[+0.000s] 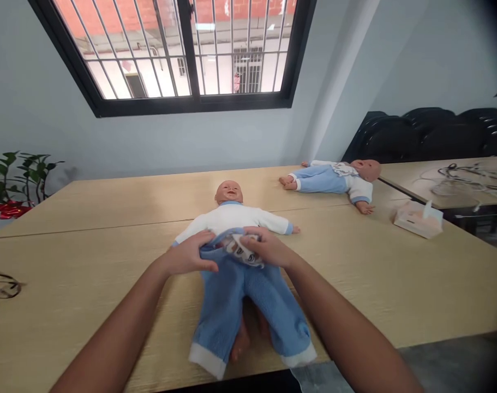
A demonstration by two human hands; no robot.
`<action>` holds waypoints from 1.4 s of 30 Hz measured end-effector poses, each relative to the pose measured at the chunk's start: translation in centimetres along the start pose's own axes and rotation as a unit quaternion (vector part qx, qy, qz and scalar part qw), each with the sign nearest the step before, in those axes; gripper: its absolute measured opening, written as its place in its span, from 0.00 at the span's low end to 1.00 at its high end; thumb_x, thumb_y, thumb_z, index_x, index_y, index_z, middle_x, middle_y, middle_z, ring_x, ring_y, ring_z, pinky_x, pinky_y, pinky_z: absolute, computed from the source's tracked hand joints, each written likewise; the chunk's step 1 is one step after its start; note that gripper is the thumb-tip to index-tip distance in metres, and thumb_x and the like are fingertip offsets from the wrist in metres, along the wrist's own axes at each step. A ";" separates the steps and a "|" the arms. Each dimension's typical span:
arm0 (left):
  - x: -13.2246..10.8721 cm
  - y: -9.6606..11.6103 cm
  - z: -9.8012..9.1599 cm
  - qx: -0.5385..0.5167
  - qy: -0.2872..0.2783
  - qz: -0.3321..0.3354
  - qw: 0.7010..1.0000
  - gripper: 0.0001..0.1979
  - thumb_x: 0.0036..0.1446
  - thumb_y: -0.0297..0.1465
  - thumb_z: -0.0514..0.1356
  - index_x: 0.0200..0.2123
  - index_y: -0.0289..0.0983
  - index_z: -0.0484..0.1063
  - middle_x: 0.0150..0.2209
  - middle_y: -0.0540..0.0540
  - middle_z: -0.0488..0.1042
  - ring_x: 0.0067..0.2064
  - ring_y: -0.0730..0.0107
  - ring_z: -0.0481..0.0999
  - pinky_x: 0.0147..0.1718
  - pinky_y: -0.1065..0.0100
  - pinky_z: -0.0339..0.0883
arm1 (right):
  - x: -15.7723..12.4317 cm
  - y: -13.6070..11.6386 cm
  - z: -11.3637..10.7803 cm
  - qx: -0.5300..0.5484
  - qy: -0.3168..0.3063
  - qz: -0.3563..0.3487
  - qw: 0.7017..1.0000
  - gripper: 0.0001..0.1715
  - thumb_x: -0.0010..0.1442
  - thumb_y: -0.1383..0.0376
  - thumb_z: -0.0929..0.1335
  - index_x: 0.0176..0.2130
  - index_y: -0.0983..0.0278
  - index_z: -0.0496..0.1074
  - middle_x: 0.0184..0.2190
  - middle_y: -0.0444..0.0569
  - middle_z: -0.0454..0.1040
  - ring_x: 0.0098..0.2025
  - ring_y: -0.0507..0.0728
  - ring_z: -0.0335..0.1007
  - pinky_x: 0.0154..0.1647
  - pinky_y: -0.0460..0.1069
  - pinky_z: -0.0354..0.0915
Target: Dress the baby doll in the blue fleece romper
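Observation:
A baby doll (228, 192) lies face up on the table, head away from me, in a white top (232, 218) with blue collar and cuffs. Blue trousers (227, 284) with white leg ends are spread over its lower body; its bare feet (240, 341) show between the trouser legs. My left hand (193, 254) is at the left of the waist opening, fingers on the blue edge and thumb apart. At the right side, my right hand (268, 246) pinches the waist edge by a white printed cloth (244, 251). Whether that cloth belongs to the trousers I cannot tell.
A second dressed doll (325, 177) lies at the back right of the wooden table (375, 273). Near it stands a tissue box (418, 219). Cables (473, 177) lie on another table, with black chairs (428, 134) behind. A potted plant (21, 174) is at the left.

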State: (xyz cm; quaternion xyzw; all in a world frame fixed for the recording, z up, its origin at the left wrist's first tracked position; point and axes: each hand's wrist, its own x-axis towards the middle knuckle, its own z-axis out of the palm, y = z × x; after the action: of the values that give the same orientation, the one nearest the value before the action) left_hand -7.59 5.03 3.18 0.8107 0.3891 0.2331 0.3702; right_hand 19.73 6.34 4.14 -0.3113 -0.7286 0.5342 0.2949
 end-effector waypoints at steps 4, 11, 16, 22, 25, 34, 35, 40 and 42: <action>-1.4 -1.1 2.0 0.053 0.052 0.067 0.995 0.21 0.61 0.52 0.64 0.39 0.39 0.79 0.40 0.45 0.77 0.48 0.57 0.72 0.53 0.56 0.66 | -0.1 0.4 0.2 0.058 -0.004 0.010 0.998 0.29 0.65 0.40 0.67 0.46 0.62 0.72 0.32 0.42 0.69 0.25 0.49 0.57 0.24 0.44 0.56; -2.1 -2.0 4.0 -0.144 0.198 0.071 0.967 0.28 0.63 0.56 0.60 0.37 0.35 0.79 0.37 0.42 0.77 0.41 0.61 0.75 0.43 0.63 0.69 | -0.4 -1.0 2.5 -0.078 -0.147 -0.025 0.986 0.39 0.57 0.55 0.77 0.63 0.59 0.67 0.53 0.49 0.75 0.50 0.58 0.71 0.50 0.51 0.67; -3.2 -1.8 4.6 -0.248 0.085 -0.045 0.964 0.33 0.61 0.60 0.58 0.43 0.35 0.79 0.29 0.46 0.74 0.27 0.69 0.68 0.26 0.70 0.61 | -0.1 -0.9 1.9 -0.115 -0.093 -0.041 0.988 0.15 0.65 0.56 0.70 0.44 0.64 0.79 0.39 0.45 0.79 0.42 0.57 0.71 0.47 0.51 0.66; -3.1 -1.6 4.5 -0.123 -0.016 -0.030 0.992 0.19 0.60 0.48 0.66 0.40 0.37 0.80 0.36 0.47 0.79 0.36 0.62 0.74 0.35 0.69 0.66 | 0.0 -0.2 1.3 -0.037 -0.083 0.004 0.996 0.23 0.63 0.48 0.72 0.46 0.64 0.78 0.36 0.44 0.77 0.36 0.54 0.68 0.39 0.48 0.64; -2.8 -2.1 4.4 -0.172 0.081 -0.013 0.982 0.21 0.65 0.48 0.61 0.39 0.36 0.80 0.36 0.46 0.78 0.37 0.64 0.73 0.38 0.68 0.66 | -0.2 -0.5 1.3 -0.018 -0.191 0.039 0.981 0.32 0.55 0.51 0.77 0.54 0.63 0.74 0.43 0.46 0.77 0.41 0.54 0.70 0.41 0.47 0.65; -3.2 -1.5 6.3 -0.425 0.064 -0.064 0.901 0.28 0.54 0.54 0.69 0.46 0.38 0.79 0.40 0.43 0.80 0.40 0.59 0.77 0.39 0.65 0.70 | 0.2 -0.9 1.0 -0.090 -0.112 0.002 0.990 0.21 0.61 0.53 0.73 0.48 0.65 0.77 0.43 0.49 0.80 0.43 0.60 0.73 0.47 0.52 0.68; -3.3 -1.2 6.2 -0.389 0.020 -0.056 0.919 0.28 0.53 0.54 0.70 0.48 0.38 0.79 0.42 0.42 0.80 0.43 0.56 0.77 0.40 0.64 0.71 | 0.3 -0.6 1.1 -0.069 -0.086 -0.013 0.994 0.21 0.61 0.52 0.73 0.46 0.65 0.77 0.43 0.50 0.80 0.44 0.59 0.74 0.47 0.53 0.69; -3.2 -1.0 5.4 -0.212 -0.035 -0.053 0.975 0.23 0.58 0.51 0.67 0.45 0.37 0.79 0.41 0.44 0.80 0.44 0.56 0.76 0.43 0.63 0.71 | 0.2 0.9 1.7 0.051 -0.081 -0.010 0.995 0.27 0.54 0.50 0.78 0.45 0.65 0.78 0.40 0.50 0.80 0.41 0.58 0.73 0.46 0.52 0.69; -3.0 -1.4 5.5 -0.243 0.016 -0.056 0.968 0.23 0.62 0.51 0.64 0.47 0.37 0.79 0.43 0.44 0.80 0.45 0.58 0.76 0.43 0.63 0.71 | 0.1 1.3 1.9 0.090 -0.109 0.005 0.990 0.32 0.51 0.50 0.80 0.48 0.65 0.77 0.39 0.48 0.79 0.40 0.57 0.72 0.44 0.51 0.68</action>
State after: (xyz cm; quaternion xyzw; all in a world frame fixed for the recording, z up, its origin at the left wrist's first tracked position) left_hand -6.35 0.88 -1.64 0.6690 0.3717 0.3129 0.5625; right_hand 18.37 5.58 2.40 -0.2266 -0.7037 0.6300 0.2378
